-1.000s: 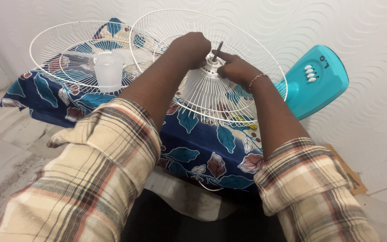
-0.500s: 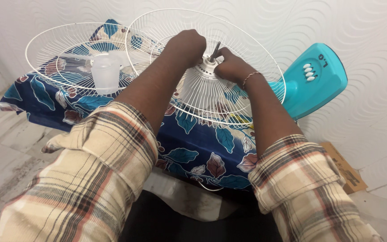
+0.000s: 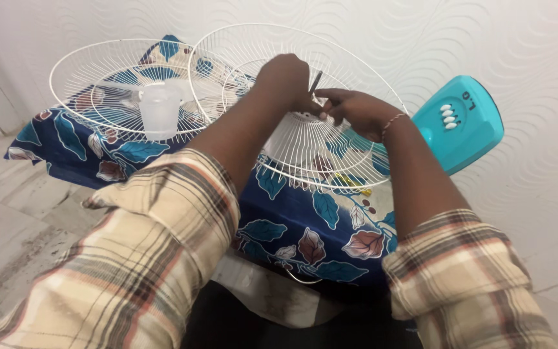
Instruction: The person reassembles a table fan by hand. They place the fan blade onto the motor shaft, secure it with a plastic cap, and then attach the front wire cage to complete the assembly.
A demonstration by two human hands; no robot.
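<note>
Loose grille [image 3: 108,84] with clear plastic hub [image 3: 159,110] lies left of the shaft [image 3: 314,82], flat on the leaf-print cloth [image 3: 292,220]. Left hand [image 3: 285,81] stays closed at the shaft base on the rear grille [image 3: 305,145]. Right hand [image 3: 356,110] has lifted off the hub since half a second ago; fingers now pinched together beside the shaft, contents unclear. Right of the shaft: teal fan base [image 3: 463,123], row of white buttons.

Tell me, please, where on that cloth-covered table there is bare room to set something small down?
Bare cloth shows along the near edge, below the rear grille, and a strip at the left corner beside the front grille. The top is crowded: both grilles, the blade hub, both hands.
</note>
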